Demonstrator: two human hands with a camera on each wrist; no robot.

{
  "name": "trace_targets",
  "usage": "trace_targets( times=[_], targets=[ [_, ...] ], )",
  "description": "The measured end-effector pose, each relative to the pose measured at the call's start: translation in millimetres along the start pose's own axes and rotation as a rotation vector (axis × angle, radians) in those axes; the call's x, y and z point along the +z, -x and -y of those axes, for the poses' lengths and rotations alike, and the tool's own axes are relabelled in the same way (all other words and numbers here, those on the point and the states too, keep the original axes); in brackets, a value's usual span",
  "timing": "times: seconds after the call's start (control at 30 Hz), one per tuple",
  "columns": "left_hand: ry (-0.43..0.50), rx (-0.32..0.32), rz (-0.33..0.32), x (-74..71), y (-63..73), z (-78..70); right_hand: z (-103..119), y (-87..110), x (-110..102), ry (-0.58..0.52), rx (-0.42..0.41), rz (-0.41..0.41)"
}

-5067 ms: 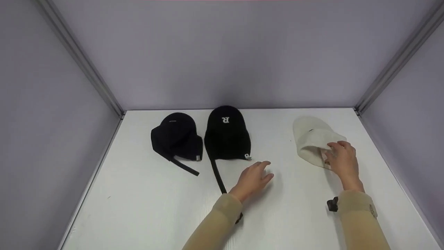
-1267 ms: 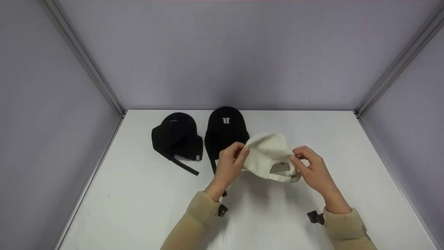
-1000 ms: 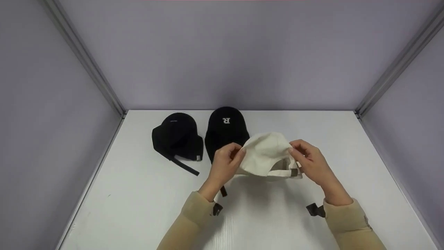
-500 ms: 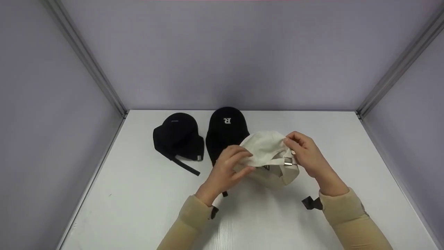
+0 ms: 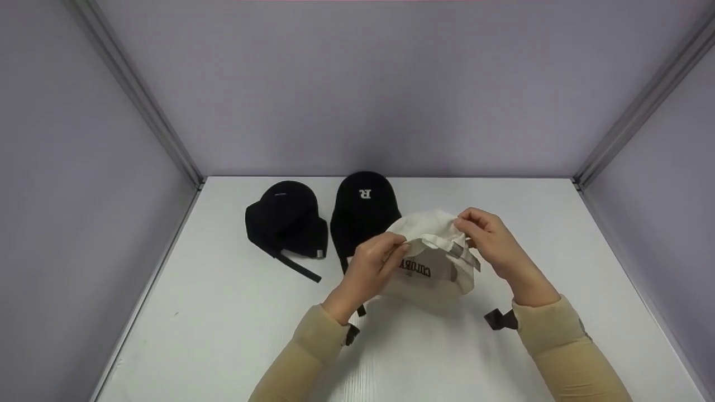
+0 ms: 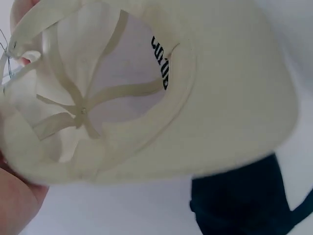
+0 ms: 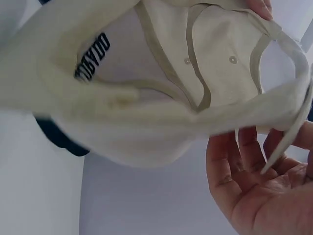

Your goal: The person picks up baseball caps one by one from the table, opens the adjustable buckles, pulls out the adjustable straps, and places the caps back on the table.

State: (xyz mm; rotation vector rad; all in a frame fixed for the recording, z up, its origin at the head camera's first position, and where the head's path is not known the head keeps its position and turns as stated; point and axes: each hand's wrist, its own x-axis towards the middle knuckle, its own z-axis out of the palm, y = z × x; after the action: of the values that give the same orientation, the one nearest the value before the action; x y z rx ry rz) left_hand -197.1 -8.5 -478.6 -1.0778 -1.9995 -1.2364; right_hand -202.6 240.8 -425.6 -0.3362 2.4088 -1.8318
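A cream baseball cap (image 5: 430, 291) is held up in both hands over the table, its hollow side tipped toward me. Dark lettering and seam tape show inside it in the left wrist view, where the brim (image 6: 239, 98) spreads to the right. My left hand (image 5: 366, 268) pinches the cap's edge on the left between thumb and fingers. On the other side, my right hand (image 5: 494, 245) pinches the fabric near the back strap (image 5: 444, 243) and its metal buckle. The strap's loose end hangs by the right fingers (image 7: 222, 171) in the right wrist view.
Behind the cream cap lies a black cap (image 5: 366, 215) with a white R, partly covered by it and the left hand. A second black cap (image 5: 287, 220) with a trailing strap lies left of it. The white table (image 5: 223, 335) is walled in by grey panels (image 5: 357, 89).
The cream cap was picked up from the right side and brought to the middle. Lately it has tilted so its inside shows. The left hand loosened, then pinched the edge again.
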Motion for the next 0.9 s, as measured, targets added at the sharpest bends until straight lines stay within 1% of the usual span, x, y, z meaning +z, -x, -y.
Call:
trace_targets(
  times=[0.07,0.17,0.27,0.33,0.43,0.5,0.6,0.67,0.77,0.83,0.9],
  targets=[
    [0.018,-0.022,-0.006,-0.8,-4.0,-1.8,2,-2.1,-1,-0.013,0.000,0.016],
    [0.033,-0.073,-0.010,-1.6,-7.4,-3.2,1,-7.7,-1,-0.048,0.022,0.043],
    [0.038,-0.128,-0.012,0.2,-6.7,-0.7,-9,-15.8,0,-0.069,0.062,0.059],
    [0.046,-0.163,-0.025,2.6,-5.5,3.1,-18,-21.5,-1,-0.087,0.079,0.072],
    [0.062,-0.191,-0.086,6.8,-4.3,12.3,-33,-27.9,0,-0.111,0.081,0.099],
    [0.060,-0.191,-0.146,8.9,-3.8,19.6,-41,-30.0,1,-0.131,0.071,0.113],
    [0.051,-0.200,-0.229,11.6,-0.9,30.6,-51,-29.8,3,-0.131,0.052,0.127],
    [0.039,-0.233,-0.272,13.1,2.9,36.8,-57,-28.2,5,-0.130,0.045,0.125],
    [0.041,-0.303,-0.312,13.9,10.1,43.6,-66,-24.2,9,-0.121,0.033,0.119],
    [0.052,-0.352,-0.318,12.9,13.3,44.9,-71,-20.9,12,-0.109,0.028,0.110],
    [0.069,-0.386,-0.315,7.6,11.9,37.3,-75,-17.0,16,-0.072,0.017,0.095]
  ],
)
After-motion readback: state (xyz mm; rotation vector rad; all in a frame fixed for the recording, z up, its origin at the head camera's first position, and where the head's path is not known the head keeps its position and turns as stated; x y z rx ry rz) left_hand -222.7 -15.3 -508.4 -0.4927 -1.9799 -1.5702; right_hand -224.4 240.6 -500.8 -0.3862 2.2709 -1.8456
